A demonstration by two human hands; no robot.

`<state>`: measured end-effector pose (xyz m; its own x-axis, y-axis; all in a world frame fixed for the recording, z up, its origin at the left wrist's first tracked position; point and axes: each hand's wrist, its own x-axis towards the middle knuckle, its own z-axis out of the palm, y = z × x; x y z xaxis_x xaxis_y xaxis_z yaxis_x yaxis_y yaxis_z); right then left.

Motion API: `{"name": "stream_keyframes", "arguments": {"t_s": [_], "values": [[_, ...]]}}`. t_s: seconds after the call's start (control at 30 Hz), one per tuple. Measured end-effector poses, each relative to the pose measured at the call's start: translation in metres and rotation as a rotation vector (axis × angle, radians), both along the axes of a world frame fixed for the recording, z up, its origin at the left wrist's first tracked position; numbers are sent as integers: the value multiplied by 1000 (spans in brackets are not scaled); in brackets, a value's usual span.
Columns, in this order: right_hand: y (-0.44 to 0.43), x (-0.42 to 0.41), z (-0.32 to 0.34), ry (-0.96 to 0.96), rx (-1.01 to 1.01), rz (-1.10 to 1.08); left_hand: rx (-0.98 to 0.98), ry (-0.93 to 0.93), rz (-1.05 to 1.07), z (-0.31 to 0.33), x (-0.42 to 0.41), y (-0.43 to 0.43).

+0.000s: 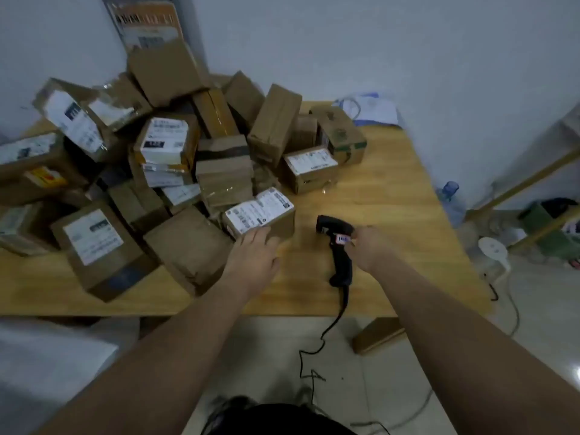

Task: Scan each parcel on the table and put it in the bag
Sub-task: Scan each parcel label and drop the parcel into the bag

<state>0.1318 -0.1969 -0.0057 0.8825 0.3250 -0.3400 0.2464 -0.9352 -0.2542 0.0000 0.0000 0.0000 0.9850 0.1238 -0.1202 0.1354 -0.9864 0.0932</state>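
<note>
I see the left hand flat-fingered on a boxy cardboard parcel; right hand touches the black scanner; grip, I can't tell.

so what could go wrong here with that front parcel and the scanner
The labelled parcel sits against the pile; pulling it out with the left hand may bring others down. The scanner cable drops over the table edge and could snag when the right hand lifts it.
</note>
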Motion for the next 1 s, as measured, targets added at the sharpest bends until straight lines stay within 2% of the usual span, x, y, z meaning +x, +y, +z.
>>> {"name": "stream_keyframes", "arguments": {"t_s": [0.13,0.2,0.27,0.37,0.5,0.63,0.77,0.93,1.0], "values": [[4,-4,-39,210,2,-123,40,46,6,-17,-14,-2],[15,-7,-52,256,107,-232,27,17,27,-19,-15,-1],[21,-6,-62,194,217,-331,16,-22,37,-19,-16,1],[25,-2,-73,252,481,-483,-25,-96,47,-18,-14,3],[23,1,-67,356,579,-522,13,-152,147,-7,0,16],[19,3,-52,380,712,-559,21,-66,309,2,21,36],[15,2,-36,397,873,-560,-51,69,392,2,37,43],[11,1,-26,432,981,-578,-57,79,425,-4,39,31],[12,0,-24,442,999,-567,-122,68,406,-6,38,23]]}}
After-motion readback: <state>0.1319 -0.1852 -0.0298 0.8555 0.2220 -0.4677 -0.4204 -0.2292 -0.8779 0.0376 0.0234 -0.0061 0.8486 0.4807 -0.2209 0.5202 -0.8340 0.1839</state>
